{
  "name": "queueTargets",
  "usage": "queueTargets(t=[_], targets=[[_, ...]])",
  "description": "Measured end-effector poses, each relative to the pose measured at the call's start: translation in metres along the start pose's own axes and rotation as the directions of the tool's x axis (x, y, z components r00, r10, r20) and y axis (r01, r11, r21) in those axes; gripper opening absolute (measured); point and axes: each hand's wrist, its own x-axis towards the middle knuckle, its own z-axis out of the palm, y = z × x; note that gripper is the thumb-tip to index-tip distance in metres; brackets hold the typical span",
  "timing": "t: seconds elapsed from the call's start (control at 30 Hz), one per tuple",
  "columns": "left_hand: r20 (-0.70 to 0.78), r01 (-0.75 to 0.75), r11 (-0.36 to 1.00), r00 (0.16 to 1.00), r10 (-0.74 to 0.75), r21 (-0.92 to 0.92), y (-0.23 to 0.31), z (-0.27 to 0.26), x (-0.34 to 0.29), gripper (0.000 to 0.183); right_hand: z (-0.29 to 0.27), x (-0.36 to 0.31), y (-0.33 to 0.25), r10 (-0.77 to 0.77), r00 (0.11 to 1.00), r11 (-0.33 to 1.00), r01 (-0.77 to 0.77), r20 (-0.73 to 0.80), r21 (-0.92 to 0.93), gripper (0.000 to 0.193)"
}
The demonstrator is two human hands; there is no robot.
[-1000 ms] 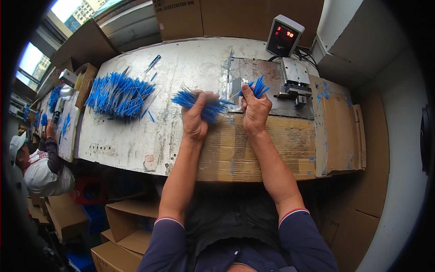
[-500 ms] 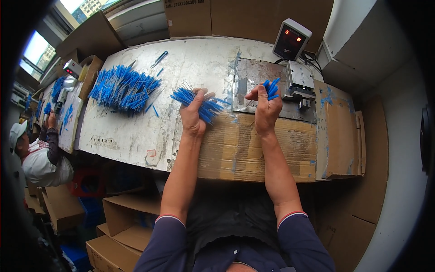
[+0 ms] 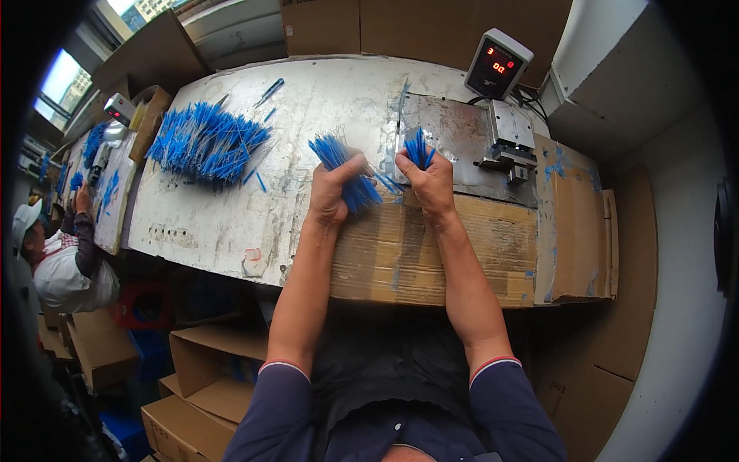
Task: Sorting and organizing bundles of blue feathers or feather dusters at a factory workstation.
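Note:
My left hand [image 3: 331, 191] is closed around a thick bundle of thin blue wires [image 3: 359, 196] with pale, silvery ends, the thumb lying across it. Just to its right, my right hand [image 3: 431, 185] grips a smaller bunch of blue wires [image 3: 418, 148], pinched upright between thumb and fingers. Some loose blue wires poke out between the two hands. On the left of the worktable [image 3: 208, 239] lies a large pile of the same blue wires [image 3: 204, 142].
Right of my hands stands a small metal fixture [image 3: 512, 138] on a steel plate [image 3: 454, 127], with a red-digit display box [image 3: 499, 65] behind. Cardboard [image 3: 469, 254] covers the near table edge. A screwdriver-like tool [image 3: 269, 91] lies at the back. A co-worker [image 3: 69, 269] sits far left.
My right hand has moved left, away from the fixture and closer to my left hand, its bunch now upright. The left bundle has tilted more upright. The display shows additional lit digits.

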Motion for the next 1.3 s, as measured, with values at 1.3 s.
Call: queueTargets(t=[1.3], targets=[[0.147, 0.14, 0.99, 0.979, -0.141, 0.022, 0.007, 0.009, -0.012, 0.04, -0.027, 0.002, -0.015, -0.068, 0.997, 0.763, 0.068, -0.024, 0.642, 0.009]])
